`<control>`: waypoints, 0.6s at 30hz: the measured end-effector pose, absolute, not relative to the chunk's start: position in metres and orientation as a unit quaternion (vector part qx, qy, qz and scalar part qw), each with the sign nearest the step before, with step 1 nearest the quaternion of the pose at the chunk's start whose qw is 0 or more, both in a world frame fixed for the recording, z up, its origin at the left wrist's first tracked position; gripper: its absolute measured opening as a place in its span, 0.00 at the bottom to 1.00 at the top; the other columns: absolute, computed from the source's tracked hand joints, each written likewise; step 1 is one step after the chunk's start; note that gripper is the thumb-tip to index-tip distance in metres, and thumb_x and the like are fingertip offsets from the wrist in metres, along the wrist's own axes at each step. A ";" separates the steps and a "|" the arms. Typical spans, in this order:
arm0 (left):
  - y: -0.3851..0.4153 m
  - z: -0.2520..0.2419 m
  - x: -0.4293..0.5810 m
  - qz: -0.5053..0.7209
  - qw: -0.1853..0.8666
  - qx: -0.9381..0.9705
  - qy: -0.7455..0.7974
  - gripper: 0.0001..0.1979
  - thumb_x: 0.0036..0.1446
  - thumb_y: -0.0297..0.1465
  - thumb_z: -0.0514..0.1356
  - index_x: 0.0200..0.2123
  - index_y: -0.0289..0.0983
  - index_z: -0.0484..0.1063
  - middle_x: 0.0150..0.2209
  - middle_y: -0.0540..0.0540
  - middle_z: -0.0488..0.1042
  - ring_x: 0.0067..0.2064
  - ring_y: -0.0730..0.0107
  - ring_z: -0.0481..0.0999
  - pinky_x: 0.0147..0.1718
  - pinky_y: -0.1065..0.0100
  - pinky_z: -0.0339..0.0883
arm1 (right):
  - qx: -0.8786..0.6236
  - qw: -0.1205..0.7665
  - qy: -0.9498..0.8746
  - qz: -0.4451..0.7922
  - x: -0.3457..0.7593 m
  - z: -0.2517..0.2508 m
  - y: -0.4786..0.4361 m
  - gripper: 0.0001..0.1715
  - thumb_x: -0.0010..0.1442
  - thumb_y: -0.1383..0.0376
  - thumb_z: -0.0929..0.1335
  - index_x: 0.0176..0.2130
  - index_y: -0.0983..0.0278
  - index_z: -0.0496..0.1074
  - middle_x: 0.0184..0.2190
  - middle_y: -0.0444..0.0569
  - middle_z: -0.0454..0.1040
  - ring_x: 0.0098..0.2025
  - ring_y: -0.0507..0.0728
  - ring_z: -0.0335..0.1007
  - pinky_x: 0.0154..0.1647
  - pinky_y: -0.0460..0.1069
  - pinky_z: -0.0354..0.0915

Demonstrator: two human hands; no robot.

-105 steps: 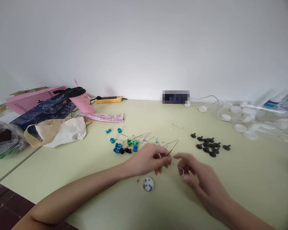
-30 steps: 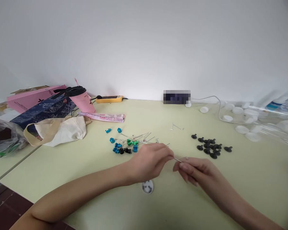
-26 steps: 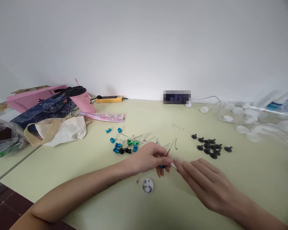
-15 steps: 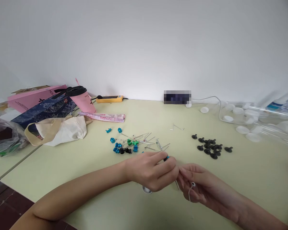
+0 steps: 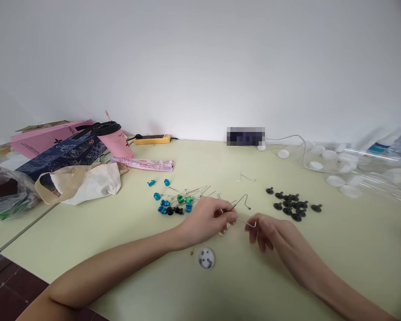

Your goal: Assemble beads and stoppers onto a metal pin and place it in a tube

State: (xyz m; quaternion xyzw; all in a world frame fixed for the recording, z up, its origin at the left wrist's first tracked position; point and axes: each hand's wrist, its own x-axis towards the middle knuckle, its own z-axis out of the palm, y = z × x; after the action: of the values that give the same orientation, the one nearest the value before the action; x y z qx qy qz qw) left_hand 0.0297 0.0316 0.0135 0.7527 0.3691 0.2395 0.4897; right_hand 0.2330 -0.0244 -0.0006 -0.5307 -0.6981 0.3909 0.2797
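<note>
My left hand (image 5: 209, 218) pinches a thin bent metal wire (image 5: 241, 205) above the pale green table (image 5: 137, 240). My right hand (image 5: 270, 232) grips the wire's other bent end at its fingertips. Just behind my left hand lies a cluster of blue and green small parts (image 5: 173, 203) mixed with several loose wires. A group of black round-headed pins (image 5: 292, 204) lies to the right. A small white round lid (image 5: 206, 257) with tiny dark bits sits below my left hand.
A cream cloth bag (image 5: 80, 183), pink boxes (image 5: 50, 138), a pink cup (image 5: 112, 138) and a pink packet (image 5: 142, 163) stand at the left. White caps and clear tubes (image 5: 347, 171) crowd the right rear. Another bent wire (image 5: 245, 178) lies alone mid-table.
Half a second ago both hands were pressed together low over the white lid; now they have lifted and parted, with the bent wire stretched between them.
</note>
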 end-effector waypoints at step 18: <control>0.034 0.016 0.027 0.217 0.487 0.764 0.363 0.12 0.60 0.35 0.55 0.27 0.35 0.70 0.25 0.49 0.71 0.27 0.74 0.71 0.30 0.72 0.66 | -0.485 0.300 -0.698 0.433 0.233 -0.001 -0.024 0.28 0.69 0.50 0.54 0.39 0.64 0.73 0.25 0.49 0.72 0.26 0.54 0.66 0.28 0.49 0.62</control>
State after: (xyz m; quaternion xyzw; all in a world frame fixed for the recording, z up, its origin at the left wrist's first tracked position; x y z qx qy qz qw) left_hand 0.0272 0.0340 0.0156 0.7643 0.3630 0.2169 0.4868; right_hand 0.2328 -0.0239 -0.0012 -0.4853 -0.6979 0.4327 0.3003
